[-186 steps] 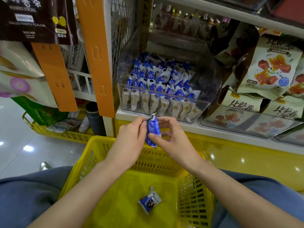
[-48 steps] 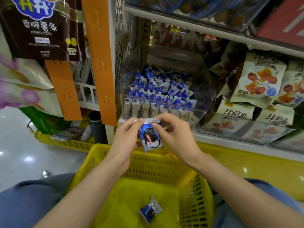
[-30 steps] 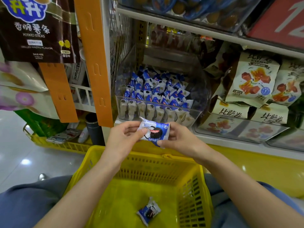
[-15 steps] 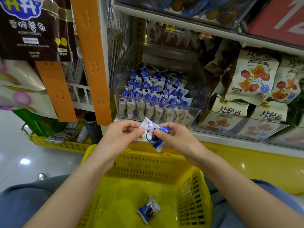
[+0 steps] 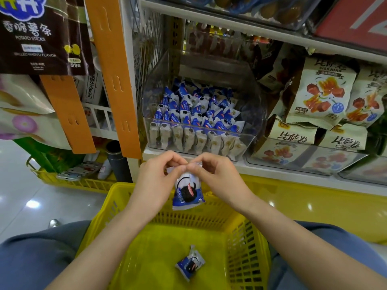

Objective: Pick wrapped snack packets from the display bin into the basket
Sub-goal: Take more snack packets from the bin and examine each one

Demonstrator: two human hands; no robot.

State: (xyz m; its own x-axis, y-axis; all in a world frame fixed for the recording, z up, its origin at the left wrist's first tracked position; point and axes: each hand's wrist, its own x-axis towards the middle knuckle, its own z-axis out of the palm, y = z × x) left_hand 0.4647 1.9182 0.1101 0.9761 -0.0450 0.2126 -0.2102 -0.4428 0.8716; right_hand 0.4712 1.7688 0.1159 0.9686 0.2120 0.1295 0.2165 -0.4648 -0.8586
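Held packet: we have a blue-and-white snack packet (image 5: 187,191) hanging upright between both hands. Its top seam is up at the fingertips and its body dangles below them, over the far rim of the basket.
Left hand: our left hand (image 5: 155,181) pinches the packet's top seam at the left, thumb and forefinger closed on it.
Right hand: our right hand (image 5: 217,178) pinches the same seam at the right, its fingertips right against the left hand's.
Basket: the yellow basket (image 5: 247,248) sits low between our blue-clad legs, directly under the hands.
Packet in basket: one more packet (image 5: 190,263) lies tilted on the basket floor, well apart from both hands.
Display bin: the clear display bin (image 5: 256,105) stands on the shelf (image 5: 272,171) just beyond our hands. It is crowded with blue-and-white packets (image 5: 194,114), the front row upright against its front wall.
Right of bin: cream snack bags (image 5: 320,91) are stacked beside it.
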